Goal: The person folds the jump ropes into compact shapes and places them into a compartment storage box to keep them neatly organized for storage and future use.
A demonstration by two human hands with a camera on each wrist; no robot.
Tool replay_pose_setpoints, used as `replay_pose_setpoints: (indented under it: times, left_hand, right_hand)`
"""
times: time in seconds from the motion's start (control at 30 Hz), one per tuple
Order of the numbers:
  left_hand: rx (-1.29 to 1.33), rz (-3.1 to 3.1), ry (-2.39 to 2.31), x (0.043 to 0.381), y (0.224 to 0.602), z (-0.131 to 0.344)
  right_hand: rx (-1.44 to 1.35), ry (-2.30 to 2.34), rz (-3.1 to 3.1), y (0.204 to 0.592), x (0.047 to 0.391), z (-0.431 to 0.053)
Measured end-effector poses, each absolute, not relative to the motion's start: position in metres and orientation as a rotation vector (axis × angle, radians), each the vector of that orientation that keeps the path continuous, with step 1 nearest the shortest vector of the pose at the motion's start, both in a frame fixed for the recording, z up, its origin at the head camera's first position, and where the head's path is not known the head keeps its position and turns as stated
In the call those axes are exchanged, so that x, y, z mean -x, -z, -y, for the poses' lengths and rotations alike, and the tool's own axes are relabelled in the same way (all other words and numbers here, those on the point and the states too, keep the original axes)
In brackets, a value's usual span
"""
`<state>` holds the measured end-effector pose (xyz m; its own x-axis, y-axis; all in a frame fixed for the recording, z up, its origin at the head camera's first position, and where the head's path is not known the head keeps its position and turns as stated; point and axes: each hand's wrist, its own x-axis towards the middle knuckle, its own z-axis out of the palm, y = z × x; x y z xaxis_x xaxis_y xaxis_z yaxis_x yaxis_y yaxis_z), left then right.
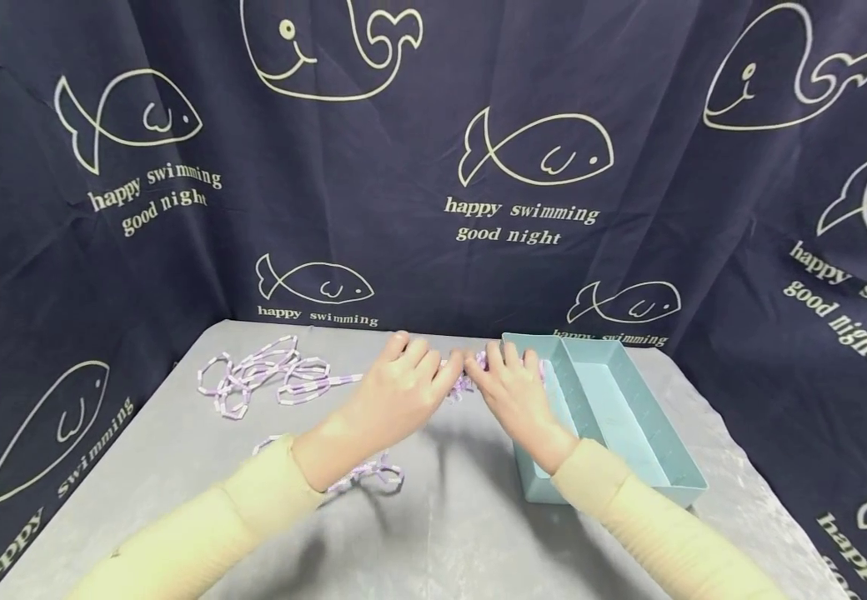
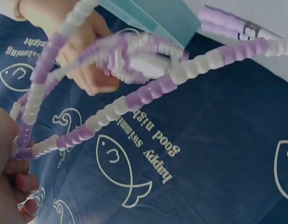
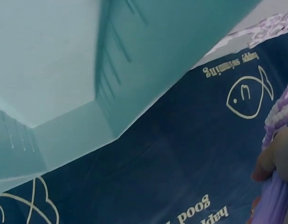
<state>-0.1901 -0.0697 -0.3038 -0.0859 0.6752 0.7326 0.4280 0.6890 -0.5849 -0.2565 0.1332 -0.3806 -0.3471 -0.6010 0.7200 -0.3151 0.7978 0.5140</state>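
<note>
My left hand [image 1: 396,383] is raised over the middle of the table and pinches a beaded jump rope [image 2: 151,91] with white and purple segments. Strands run from its fingers across the left wrist view. Close to its right, almost touching in the head view, my right hand [image 1: 512,383] grips a gathered bundle of the rope [image 3: 281,109]. A smooth purple handle [image 3: 273,203] shows below the right fingers. More beaded rope lies in loose loops [image 1: 253,375] at the table's back left. Another stretch of rope [image 1: 373,472] lies partly hidden under my left forearm.
A light blue tray [image 1: 579,392] with a divider stands at the right, partly behind my right hand and forearm. A purple handle [image 2: 221,21] with a dark label lies on the grey tabletop [image 1: 448,533]. Dark blue printed curtains [image 1: 403,200] enclose the table.
</note>
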Motion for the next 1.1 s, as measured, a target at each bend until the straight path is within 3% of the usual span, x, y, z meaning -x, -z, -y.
replay_pose_setpoints:
  times: [0.47,1.1]
  left_hand:
    - [0.684,1.78,-0.2,0.219,0.281,0.077]
    - [0.541,1.975,-0.212,0.268,0.307,0.097]
  right_hand:
    - [-1.063,0.344,1.827,0.38,0.247,-0.128]
    - [-1.317,0.252,1.609,0.354,0.218,-0.124]
